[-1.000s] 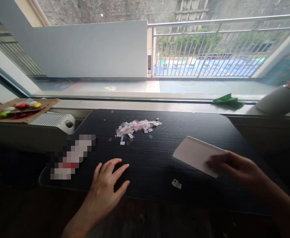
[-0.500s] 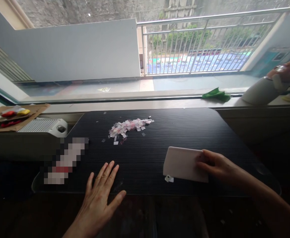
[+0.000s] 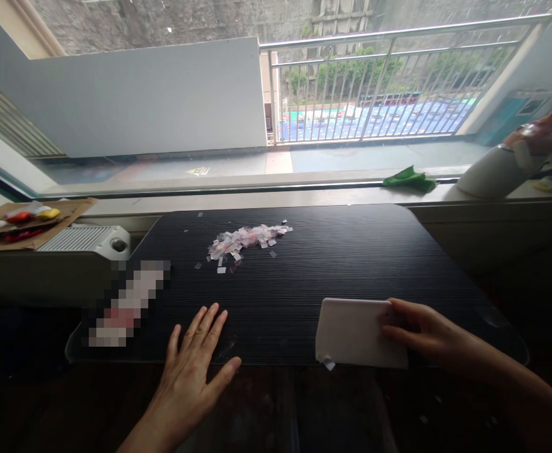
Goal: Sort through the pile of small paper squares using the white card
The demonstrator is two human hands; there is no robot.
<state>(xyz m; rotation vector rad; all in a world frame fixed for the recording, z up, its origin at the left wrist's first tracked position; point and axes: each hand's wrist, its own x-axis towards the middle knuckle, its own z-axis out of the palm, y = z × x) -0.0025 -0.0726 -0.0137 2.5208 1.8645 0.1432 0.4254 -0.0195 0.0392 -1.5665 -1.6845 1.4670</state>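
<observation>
My right hand (image 3: 424, 333) grips a flat white card-like piece (image 3: 356, 332) by its right end, held low at the front edge of the black tabletop (image 3: 351, 251). A small white scrap (image 3: 327, 363) sits under the card's lower left corner at the table edge. My left hand (image 3: 193, 365) lies flat on the front edge of the table, fingers spread, holding nothing. A pile of small pink and white paper scraps (image 3: 242, 240) lies further back on the table, with a few loose bits around it.
A blurred-out object (image 3: 127, 303) lies at the table's left. A white grilled device (image 3: 90, 239) and cardboard with coloured items (image 3: 19, 220) stand left. A green cloth (image 3: 408, 180) lies on the sill. Another person's sleeve and hand (image 3: 516, 165) rest at far right.
My right hand has brought the white card down and toward me to the table's front edge, and the small scrap has moved with it. My left hand slid slightly back.
</observation>
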